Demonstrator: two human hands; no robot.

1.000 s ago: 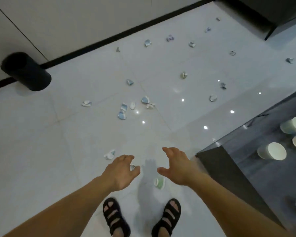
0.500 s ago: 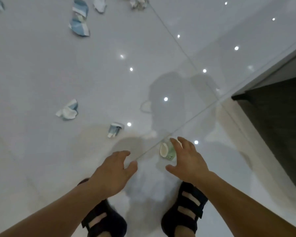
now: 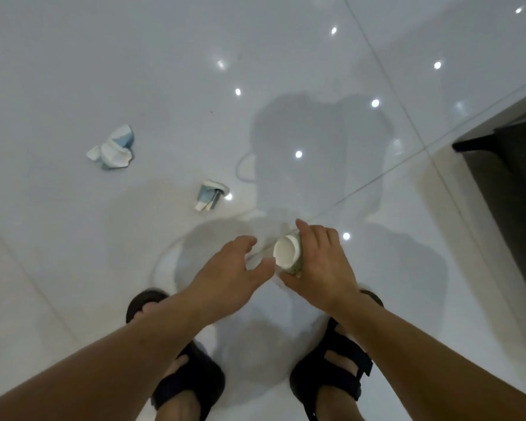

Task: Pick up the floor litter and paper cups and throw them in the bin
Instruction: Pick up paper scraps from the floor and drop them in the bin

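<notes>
Far left on the glossy white tiled floor point(image 3: 73, 71) lies a crumpled blue-and-white paper cup point(image 3: 111, 148), and a second crushed blue-and-white paper cup point(image 3: 211, 197) lies nearer the middle. The left hand point(image 3: 228, 278) is loosely spread and holds nothing, its thumb just beside a squashed pale-green paper cup point(image 3: 287, 253) (white inside showing), which the right hand point(image 3: 322, 265) grips with curled fingers. A dark counter point(image 3: 513, 183) edges the far right.

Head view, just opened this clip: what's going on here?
A person leans over a glossy white floor. Their right hand grips a crushed green paper cup; the left hand is open beside it, holding nothing. Farther left on the tiles lie a larger crumpled cup and a smaller crumpled cup, both blue-and-white, untouched.
</notes>
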